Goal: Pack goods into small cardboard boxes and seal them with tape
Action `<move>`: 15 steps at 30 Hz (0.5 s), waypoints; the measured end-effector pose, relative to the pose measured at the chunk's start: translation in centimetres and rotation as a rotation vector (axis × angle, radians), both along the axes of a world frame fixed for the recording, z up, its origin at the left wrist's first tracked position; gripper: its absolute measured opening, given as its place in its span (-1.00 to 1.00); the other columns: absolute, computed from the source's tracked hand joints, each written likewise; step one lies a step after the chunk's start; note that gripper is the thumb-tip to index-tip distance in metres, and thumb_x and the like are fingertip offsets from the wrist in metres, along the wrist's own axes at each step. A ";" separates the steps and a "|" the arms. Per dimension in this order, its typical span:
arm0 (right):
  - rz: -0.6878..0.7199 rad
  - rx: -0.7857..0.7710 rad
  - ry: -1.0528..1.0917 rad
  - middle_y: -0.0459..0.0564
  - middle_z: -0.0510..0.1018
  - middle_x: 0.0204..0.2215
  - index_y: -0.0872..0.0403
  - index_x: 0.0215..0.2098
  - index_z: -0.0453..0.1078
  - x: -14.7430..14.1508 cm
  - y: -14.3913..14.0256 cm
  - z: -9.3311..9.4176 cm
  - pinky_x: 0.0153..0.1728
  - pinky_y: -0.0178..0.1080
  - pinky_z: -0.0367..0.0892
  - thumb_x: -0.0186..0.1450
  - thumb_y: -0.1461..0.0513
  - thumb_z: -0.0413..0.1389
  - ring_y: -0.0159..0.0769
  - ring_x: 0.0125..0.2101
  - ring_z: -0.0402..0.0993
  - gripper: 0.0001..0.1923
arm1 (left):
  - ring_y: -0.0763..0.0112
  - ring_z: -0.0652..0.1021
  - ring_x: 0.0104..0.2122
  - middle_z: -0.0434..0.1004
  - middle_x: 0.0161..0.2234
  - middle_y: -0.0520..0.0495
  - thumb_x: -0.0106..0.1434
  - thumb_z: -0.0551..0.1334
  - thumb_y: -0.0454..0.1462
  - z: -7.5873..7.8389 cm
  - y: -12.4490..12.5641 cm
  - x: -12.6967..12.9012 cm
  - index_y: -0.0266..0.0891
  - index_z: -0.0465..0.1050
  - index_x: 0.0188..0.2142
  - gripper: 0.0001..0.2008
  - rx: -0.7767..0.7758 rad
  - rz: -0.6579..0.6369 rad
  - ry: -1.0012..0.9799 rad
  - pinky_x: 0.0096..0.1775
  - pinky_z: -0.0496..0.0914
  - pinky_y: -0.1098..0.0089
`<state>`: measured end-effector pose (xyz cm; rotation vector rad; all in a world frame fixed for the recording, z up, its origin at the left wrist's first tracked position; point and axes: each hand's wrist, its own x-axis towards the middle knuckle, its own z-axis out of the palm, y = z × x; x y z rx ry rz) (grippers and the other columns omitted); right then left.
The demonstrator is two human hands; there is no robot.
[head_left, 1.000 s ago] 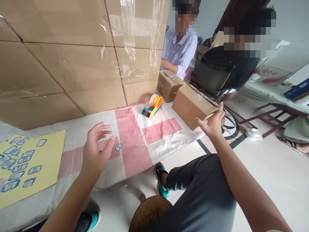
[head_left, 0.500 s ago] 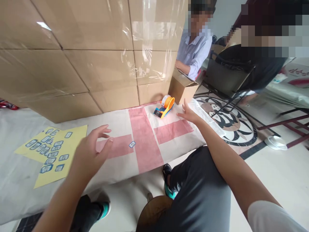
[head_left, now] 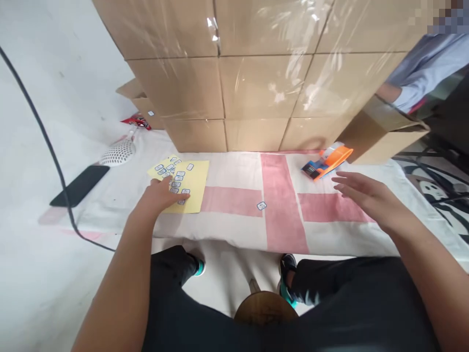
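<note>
My left hand [head_left: 161, 194] is over the yellow sticker sheets [head_left: 200, 188], fingers apart and holding nothing. Several small blue-edged labels are stuck on these sheets; my fingers hide some of them, and I cannot tell whether they touch the paper. My right hand [head_left: 366, 198] hovers above the cloth at the right, its fingers stretched out and empty. Just beyond it sits an orange and blue tape dispenser [head_left: 331, 162]. A single loose label [head_left: 261, 206] lies on the pink and white cloth [head_left: 234, 230] between my hands.
Stacked cardboard boxes [head_left: 264, 88] under clear film wall off the back. An open carton [head_left: 381, 132] stands at the right, near another person's sleeve [head_left: 428, 73]. At the left are a black phone-like slab [head_left: 80, 186], a white perforated object [head_left: 119, 151] and a hanging cable [head_left: 44, 129].
The view has swung left, bringing the wall, cable and black slab into sight. My left hand has moved over the yellow sheets. My right hand stays empty near the tape dispenser.
</note>
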<state>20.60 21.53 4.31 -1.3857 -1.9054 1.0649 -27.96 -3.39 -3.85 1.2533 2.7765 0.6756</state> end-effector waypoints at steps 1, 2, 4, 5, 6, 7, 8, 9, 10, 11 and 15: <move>0.033 0.009 -0.037 0.12 0.62 0.09 -0.11 0.00 0.52 -0.5 -0.4 -0.3 0.22 0.17 0.36 0.13 0.02 0.27 0.07 0.12 0.53 -0.54 | -0.42 0.60 -0.11 0.50 -0.01 -0.48 -0.13 0.45 0.16 0.6 0.5 0.5 -0.28 0.47 0.00 -0.19 -0.108 0.083 -0.043 -0.20 0.47 -0.20; 0.059 0.016 -0.080 0.10 0.63 0.08 -0.13 -0.01 0.52 -0.9 -0.7 -0.7 0.20 0.20 0.37 0.13 0.00 0.26 0.09 0.09 0.55 -0.54 | -0.38 0.60 -0.09 0.47 0.06 -0.50 -0.12 0.44 0.14 1.2 1.0 1.0 -0.25 0.43 0.08 -0.16 -0.198 0.137 -0.084 -0.19 0.49 -0.13; 0.103 0.025 -0.149 0.06 0.63 0.08 -0.17 -0.03 0.53 -1.4 -1.2 -1.3 0.14 0.23 0.40 0.13 -0.04 0.24 0.09 0.02 0.58 -0.56 | -0.28 0.60 -0.05 0.51 0.07 -0.44 -0.06 0.42 0.07 2.2 1.8 1.7 -0.21 0.36 0.17 -0.17 -0.268 0.182 -0.144 -0.16 0.49 -0.03; 0.120 0.032 -0.164 0.04 0.63 0.08 -0.18 -0.03 0.52 -1.5 -1.4 -1.6 0.11 0.22 0.42 0.14 -0.05 0.22 0.08 -0.01 0.58 -0.57 | -0.24 0.61 -0.05 0.55 0.03 -0.39 -0.03 0.41 0.02 2.6 2.2 1.9 -0.20 0.35 0.18 -0.20 -0.257 0.185 -0.156 -0.16 0.49 0.01; 0.136 0.039 -0.170 0.02 0.63 0.08 -0.20 -0.04 0.52 -1.7 -1.5 -1.7 0.09 0.21 0.43 0.14 -0.06 0.21 0.07 -0.03 0.59 -0.57 | -0.19 0.62 -0.07 0.59 -0.02 -0.35 0.00 0.40 -0.02 2.9 2.6 2.0 -0.19 0.35 0.18 -0.25 -0.236 0.191 -0.164 -0.17 0.49 0.03; 0.144 0.047 -0.171 0.02 0.63 0.06 -0.21 -0.04 0.52 -1.8 -1.6 -1.9 0.07 0.18 0.45 0.15 -0.06 0.21 0.05 -0.05 0.59 -0.58 | -0.15 0.63 -0.09 0.62 -0.04 -0.33 0.04 0.37 -0.06 3.1 2.9 2.0 -0.18 0.36 0.18 -0.30 -0.216 0.206 -0.168 -0.17 0.50 0.05; 0.147 0.052 -0.174 0.02 0.64 0.04 -0.21 -0.05 0.51 -1.9 -1.7 -2.1 0.05 0.16 0.46 0.15 -0.06 0.21 0.04 -0.07 0.60 -0.59 | -0.13 0.63 -0.09 0.62 -0.04 -0.32 0.08 0.35 -0.09 3.3 3.2 1.9 -0.17 0.36 0.18 -0.34 -0.202 0.226 -0.167 -0.17 0.50 0.05; 0.149 0.052 -0.182 0.03 0.64 0.03 -0.21 -0.06 0.51 -1.9 -1.8 -2.2 0.02 0.14 0.47 0.15 -0.06 0.21 0.02 -0.09 0.60 -0.60 | -0.13 0.63 -0.08 0.62 -0.03 -0.32 0.11 0.32 -0.11 3.5 3.4 1.7 -0.15 0.36 0.19 -0.37 -0.196 0.250 -0.162 -0.16 0.50 0.03; 0.150 0.051 -0.192 0.03 0.64 0.02 -0.21 -0.06 0.51 -1.9 -1.9 -2.4 0.00 0.12 0.48 0.15 -0.06 0.21 0.01 -0.10 0.60 -0.60 | -0.14 0.62 -0.06 0.61 0.00 -0.34 0.14 0.30 -0.13 3.7 3.5 1.5 -0.14 0.36 0.19 -0.39 -0.195 0.272 -0.154 -0.14 0.49 0.01; 0.155 0.050 -0.203 0.04 0.64 0.02 -0.20 -0.05 0.51 -1.9 -1.9 -2.6 -0.01 0.11 0.49 0.16 -0.07 0.21 0.00 -0.10 0.60 -0.60 | -0.16 0.62 -0.04 0.60 0.01 -0.35 0.15 0.29 -0.14 3.8 3.6 1.2 -0.14 0.37 0.19 -0.41 -0.196 0.300 -0.147 -0.13 0.49 -0.01; 0.203 0.063 -0.250 0.08 0.63 0.03 -0.09 0.03 0.49 -1.0 -1.2 -3.8 0.00 0.01 0.47 0.22 -0.09 0.17 -0.04 -0.04 0.58 -0.52 | -0.22 0.59 0.00 0.57 0.05 -0.41 0.17 0.28 -0.19 4.5 3.3 0.6 -0.16 0.42 0.16 -0.47 -0.229 0.409 -0.129 -0.08 0.48 -0.07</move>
